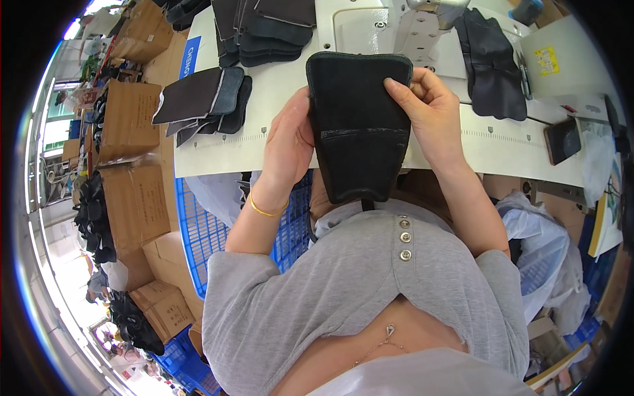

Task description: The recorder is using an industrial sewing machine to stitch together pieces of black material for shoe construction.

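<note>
A black stitched leather piece (pixel 360 99), wide at its top and narrowing downward, is held up in front of me over the table's front edge. A crease or seam with pale marks runs across its middle. My left hand (pixel 288 142), with a gold bangle on the wrist, closes on its left side; some of those fingers are hidden behind it. At the upper right corner my right hand (pixel 432 112) pinches the edge between thumb and fingers. Just beyond the piece stands a white sewing machine (pixel 362 26).
Dark cut pieces lie stacked on the white table (pixel 218 155): a small pile (pixel 191 99) at left, a larger one (pixel 271 39) behind, more pieces (pixel 492 66) at right. A phone (pixel 563 141) rests far right. Below are a blue crate (pixel 198 237) and plastic bags (pixel 538 237); cardboard boxes (pixel 135 204) stand left.
</note>
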A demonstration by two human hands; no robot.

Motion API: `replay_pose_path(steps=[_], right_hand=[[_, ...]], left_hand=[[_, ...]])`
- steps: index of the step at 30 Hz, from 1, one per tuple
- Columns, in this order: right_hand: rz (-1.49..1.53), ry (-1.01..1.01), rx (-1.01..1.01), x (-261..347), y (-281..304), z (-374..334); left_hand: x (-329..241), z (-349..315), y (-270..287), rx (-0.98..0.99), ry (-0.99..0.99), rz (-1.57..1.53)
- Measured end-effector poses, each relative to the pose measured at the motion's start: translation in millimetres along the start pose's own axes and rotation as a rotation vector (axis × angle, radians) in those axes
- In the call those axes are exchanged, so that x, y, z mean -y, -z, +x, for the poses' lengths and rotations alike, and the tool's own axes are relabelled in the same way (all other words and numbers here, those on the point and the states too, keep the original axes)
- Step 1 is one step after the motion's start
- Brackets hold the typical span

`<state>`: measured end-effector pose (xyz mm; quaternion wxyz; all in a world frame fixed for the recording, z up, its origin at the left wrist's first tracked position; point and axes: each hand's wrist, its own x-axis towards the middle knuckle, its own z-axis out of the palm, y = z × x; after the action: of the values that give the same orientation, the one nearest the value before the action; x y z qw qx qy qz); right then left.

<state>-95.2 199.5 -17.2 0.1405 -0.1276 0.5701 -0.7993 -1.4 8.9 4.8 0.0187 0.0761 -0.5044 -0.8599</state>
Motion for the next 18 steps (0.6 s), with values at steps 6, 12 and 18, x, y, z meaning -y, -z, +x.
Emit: replay_pose_path(steps=[6, 12, 18], right_hand=[[-0.083, 0.005, 0.032, -1.1, -2.4, -0.5], [-0.093, -0.047, 0.105, -9.5, 2.2, -5.8], [-0.694, 0.497, -0.261, -11.6, 63.7, 11.6]], left_hand=[[-66.0, 6.3, 37.6, -0.282, -0.563, 1.198], [-182.9, 19.5, 101.6, -0.346, -1.459, 1.793], [-98.4, 9.5, 219.8, -0.212, -0.586, 1.629]])
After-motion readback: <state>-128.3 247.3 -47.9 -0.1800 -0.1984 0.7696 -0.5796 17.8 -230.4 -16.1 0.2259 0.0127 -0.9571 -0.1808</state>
